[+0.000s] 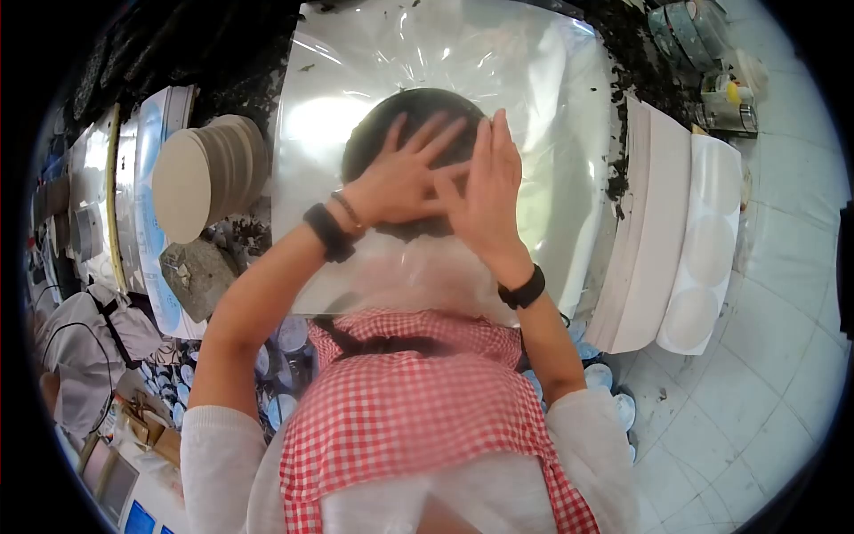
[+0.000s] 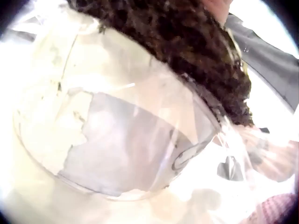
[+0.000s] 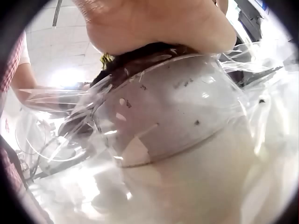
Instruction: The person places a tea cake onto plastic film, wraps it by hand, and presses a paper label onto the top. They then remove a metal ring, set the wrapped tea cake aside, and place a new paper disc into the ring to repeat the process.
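Observation:
A round, dark cake of leafy flakes [image 1: 369, 147] lies within the clear plastic sheet [image 1: 334, 76] in the head view. My left hand [image 1: 405, 184] rests over it with fingers spread. Crossing close beside it, my right hand [image 1: 485, 191] lies along the cake's right side with its fingers straight. In the left wrist view the cake's rough, crumbly edge [image 2: 187, 56] shows above a pale, rounded support [image 2: 126, 135] wrapped in clear film. The right wrist view has the heel of my right hand [image 3: 159, 25] against the dark top, its fingers hidden.
To the left stand a row of round cardboard discs [image 1: 182, 187] and a grey stone [image 1: 197, 278]. White sheets with round stickers [image 1: 703, 236] lean at the right, beside a stack of pale boards [image 1: 654, 222]. Rolls of tape [image 1: 689, 36] and a jar [image 1: 729, 116] sit at the back right.

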`<state>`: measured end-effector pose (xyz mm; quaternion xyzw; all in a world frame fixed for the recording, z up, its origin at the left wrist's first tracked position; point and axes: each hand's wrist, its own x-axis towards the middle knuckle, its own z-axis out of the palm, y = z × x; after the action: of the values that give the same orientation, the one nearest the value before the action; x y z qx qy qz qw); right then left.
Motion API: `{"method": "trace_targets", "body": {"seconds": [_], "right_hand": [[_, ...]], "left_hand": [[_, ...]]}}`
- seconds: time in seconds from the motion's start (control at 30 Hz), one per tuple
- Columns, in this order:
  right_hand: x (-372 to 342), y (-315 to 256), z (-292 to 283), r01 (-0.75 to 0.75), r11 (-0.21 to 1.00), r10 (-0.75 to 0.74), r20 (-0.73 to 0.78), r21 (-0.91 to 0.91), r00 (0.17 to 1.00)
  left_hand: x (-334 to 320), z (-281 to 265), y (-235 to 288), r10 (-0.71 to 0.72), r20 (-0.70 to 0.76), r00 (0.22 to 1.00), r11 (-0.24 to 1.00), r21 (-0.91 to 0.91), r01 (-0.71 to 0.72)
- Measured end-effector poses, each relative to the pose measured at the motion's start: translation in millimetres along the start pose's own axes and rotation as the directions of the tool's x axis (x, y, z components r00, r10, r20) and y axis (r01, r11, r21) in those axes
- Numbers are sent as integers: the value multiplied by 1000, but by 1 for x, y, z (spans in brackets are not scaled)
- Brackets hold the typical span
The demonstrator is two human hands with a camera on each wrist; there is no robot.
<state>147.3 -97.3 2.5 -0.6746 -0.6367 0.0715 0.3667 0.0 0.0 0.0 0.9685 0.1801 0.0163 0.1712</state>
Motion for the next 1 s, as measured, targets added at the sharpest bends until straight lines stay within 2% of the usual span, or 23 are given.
{"method": "trace_targets", "body": {"seconds": [0.07, 0.1, 0.17, 0.27, 0.37, 0.4, 0.5, 0.53, 0.6, 0.67, 0.7, 0.73, 0.77, 0.83, 0.9, 0.97, 1.0], "right_hand": [[7, -10, 0, 7, 993, 2, 76, -116, 997], [8, -6, -7, 1, 984, 21, 119, -178, 993], [10, -13, -5, -16, 977, 46, 140, -213, 989], [19, -15, -2, 35, 908, 50, 191, -417, 980], [22, -9, 7, 51, 874, 39, 174, -484, 984], [19, -4, 5, 91, 895, -5, 195, -436, 981], [-33, 10, -32, -68, 963, 69, -5, -261, 998], [-62, 5, -56, -117, 883, 184, 106, -455, 977], [-89, 5, -78, -134, 796, 332, 240, -590, 912], [-101, 7, -85, -155, 855, 351, 331, -495, 876], [-98, 12, -88, -322, 898, 424, 393, -300, 816], [-89, 22, -93, -480, 872, 467, 466, -98, 752], [-81, 29, -100, -617, 782, 476, 549, 94, 687], [-55, 0, -150, -505, 714, 326, 408, 486, 853], [-51, 2, -165, -446, 511, 428, 233, 735, 874], [-55, 41, -147, -407, 267, 695, 118, 874, 709], [-62, 44, -133, -720, 227, 825, 263, 656, 500]], "left_hand": [[-1, 1, 1, -22, -13, 1000, 999, 47, 23], [6, 10, 4, -20, -45, 999, 1000, 4, 20], [1, 10, 1, -29, -59, 998, 999, 18, 30], [8, 12, 0, -55, -32, 998, 997, 60, 57], [9, 22, -2, -35, -135, 990, 998, 56, 43], [9, 24, -2, -39, -138, 990, 998, 51, 47], [-12, 10, 18, -175, -37, 984, 984, 25, 176], [-20, 15, 19, -173, -29, 984, 984, 31, 174], [-19, 17, 17, -195, -12, 981, 980, 38, 196], [-21, 16, 21, -213, 23, 977, 977, 31, 212], [-23, 16, 22, -210, 22, 977, 977, 37, 209], [-23, 16, 22, -206, 14, 978, 978, 44, 205], [-21, 16, 21, -204, 3, 979, 978, 51, 204], [-18, 17, 22, -182, -13, 983, 983, 33, 183], [-22, 15, 27, -172, -16, 985, 985, 18, 172], [-19, 6, 31, -182, -52, 982, 983, 8, 183], [-19, 4, 32, -166, -109, 980, 986, -35, 163]]}}
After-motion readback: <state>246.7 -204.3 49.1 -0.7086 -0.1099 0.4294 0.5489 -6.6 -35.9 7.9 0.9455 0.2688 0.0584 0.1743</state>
